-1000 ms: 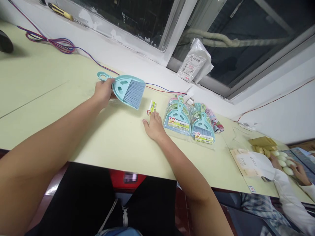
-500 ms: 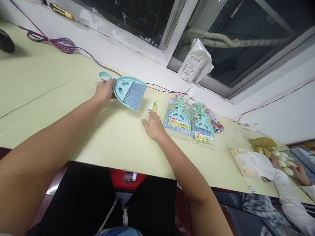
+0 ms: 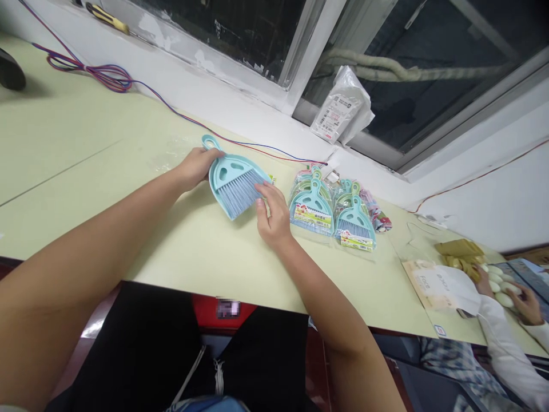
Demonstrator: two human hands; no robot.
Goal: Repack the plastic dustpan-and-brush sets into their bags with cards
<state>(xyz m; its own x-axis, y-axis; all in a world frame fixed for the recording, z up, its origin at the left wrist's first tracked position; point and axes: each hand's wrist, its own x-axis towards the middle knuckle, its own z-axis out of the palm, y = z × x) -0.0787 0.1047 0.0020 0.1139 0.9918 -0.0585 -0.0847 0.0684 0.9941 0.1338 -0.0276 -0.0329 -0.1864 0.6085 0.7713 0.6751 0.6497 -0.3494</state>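
Note:
Held over the table is a mint-green dustpan [image 3: 221, 200] with a matching hand brush [image 3: 240, 191] nested in it, grey-blue bristles toward me. My left hand [image 3: 198, 167] is closed around the base of the handles on the left side. At the right edge of the bristles is my right hand [image 3: 274, 214], its fingertips touching there and its thumb apart from the fingers. A small green-and-white label card [image 3: 273, 179] lies behind that hand, mostly hidden. To the left, a clear crumpled plastic wrapper [image 3: 165, 154] rests on the table.
Two stacks of bagged dustpan sets, a left stack [image 3: 312, 209] and a right stack [image 3: 355, 220], lie to the right. Along the wall runs a red-blue cable [image 3: 180, 114]. A white plastic packet [image 3: 338, 111] leans at the window. Farther right, a co-worker's hands [image 3: 525, 303] touch pale egg-shaped items.
My left hand has brought the dustpan and brush to the right and slightly nearer. My right hand has left the label card and come to the bristles.

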